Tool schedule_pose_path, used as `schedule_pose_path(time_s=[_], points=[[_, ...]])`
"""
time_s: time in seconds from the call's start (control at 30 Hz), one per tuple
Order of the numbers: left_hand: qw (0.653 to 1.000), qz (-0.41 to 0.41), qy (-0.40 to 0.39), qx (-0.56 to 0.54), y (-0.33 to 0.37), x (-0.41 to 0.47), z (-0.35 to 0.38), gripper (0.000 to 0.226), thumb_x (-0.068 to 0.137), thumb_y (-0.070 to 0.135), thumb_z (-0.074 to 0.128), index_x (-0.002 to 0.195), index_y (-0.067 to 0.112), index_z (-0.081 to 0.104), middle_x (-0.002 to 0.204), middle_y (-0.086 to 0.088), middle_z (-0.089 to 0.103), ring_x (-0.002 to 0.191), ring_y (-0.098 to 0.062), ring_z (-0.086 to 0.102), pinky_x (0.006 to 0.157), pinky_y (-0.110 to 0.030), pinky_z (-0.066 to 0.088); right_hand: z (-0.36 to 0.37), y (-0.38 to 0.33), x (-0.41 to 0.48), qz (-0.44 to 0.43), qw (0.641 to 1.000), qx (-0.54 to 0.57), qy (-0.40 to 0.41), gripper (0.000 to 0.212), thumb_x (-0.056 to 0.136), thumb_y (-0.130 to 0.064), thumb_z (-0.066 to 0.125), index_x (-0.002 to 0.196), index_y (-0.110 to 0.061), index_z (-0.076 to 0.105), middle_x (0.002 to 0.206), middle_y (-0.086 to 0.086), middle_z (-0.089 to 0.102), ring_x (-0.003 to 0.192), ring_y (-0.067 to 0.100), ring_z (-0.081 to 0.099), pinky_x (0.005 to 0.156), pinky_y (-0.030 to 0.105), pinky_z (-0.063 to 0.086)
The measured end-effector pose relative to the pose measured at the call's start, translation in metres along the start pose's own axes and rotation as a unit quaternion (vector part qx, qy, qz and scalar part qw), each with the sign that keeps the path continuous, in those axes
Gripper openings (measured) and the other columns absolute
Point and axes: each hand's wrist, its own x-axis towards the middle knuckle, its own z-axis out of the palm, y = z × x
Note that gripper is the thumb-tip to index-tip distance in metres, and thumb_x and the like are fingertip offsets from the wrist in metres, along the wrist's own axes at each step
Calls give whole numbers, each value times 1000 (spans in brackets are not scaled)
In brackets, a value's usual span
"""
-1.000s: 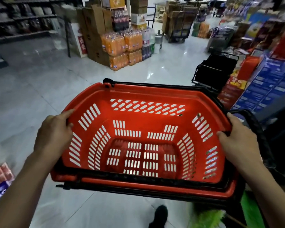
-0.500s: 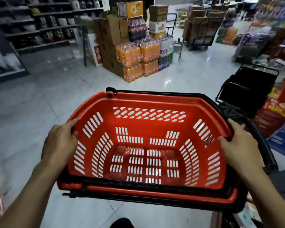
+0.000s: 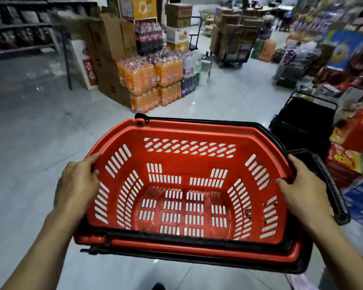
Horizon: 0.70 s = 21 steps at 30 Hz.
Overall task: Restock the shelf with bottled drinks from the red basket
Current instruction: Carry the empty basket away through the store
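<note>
I carry a red slotted plastic basket [image 3: 189,135] in front of me, with nothing inside it. Its black handles lie folded down along the rim. My left hand [image 3: 78,185] grips the left rim, thumb over the edge. My right hand [image 3: 302,189] grips the right rim the same way. Shrink-wrapped packs of orange bottled drinks [image 3: 149,80] are stacked on the floor ahead, with dark cola bottles [image 3: 149,37] above them.
Cardboard boxes [image 3: 111,47] stand piled beside the drink packs. A black basket [image 3: 306,120] sits on the floor at right, next to red and blue goods [image 3: 350,151]. Dark shelves [image 3: 19,28] line the far left. Glossy grey floor lies between me and the stack.
The view has swung left and moved forward across the floor. The drink stack is closer and more central. Both hands keep the same grip on the basket.
</note>
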Motion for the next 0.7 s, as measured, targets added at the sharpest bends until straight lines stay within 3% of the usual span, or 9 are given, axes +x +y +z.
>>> schedule_pose_path(time_s=[0.1,0.23,0.4,0.6,0.7], points=[[999,38,-18,-3,39,74,22,49,95,19,56,142,29,48,121,-22,62,103,-41,63,89,-52,53,9,-12,52,23,1000,-4,19,68,90,-13,61,152,-18,33,127,19,62,111,37,60,87,40,47],[995,92,-42,-5,92,153,63,50,94,14,57,141,26,50,124,-23,62,107,-42,61,91,-52,51,25,-16,116,70,997,-12,41,67,91,-11,60,152,-16,33,125,20,62,107,37,62,80,37,44],[989,135,-61,17,154,247,129,51,92,11,56,141,25,50,124,-23,63,111,-43,59,94,-51,49,57,-11,216,100,993,-1,57,66,91,-10,61,151,-17,35,126,19,63,109,37,62,88,41,47],[981,161,-86,60,231,350,203,54,92,17,49,141,35,40,116,-22,62,105,-43,58,88,-51,50,96,7,338,137,988,25,65,66,88,-9,62,149,-20,38,138,19,55,115,37,58,94,42,47],[977,171,-113,65,267,393,242,55,92,20,49,142,36,33,113,-25,59,102,-45,56,85,-51,48,121,18,390,156,985,40,60,65,89,-7,62,148,-18,38,126,20,62,109,38,61,92,41,47]])
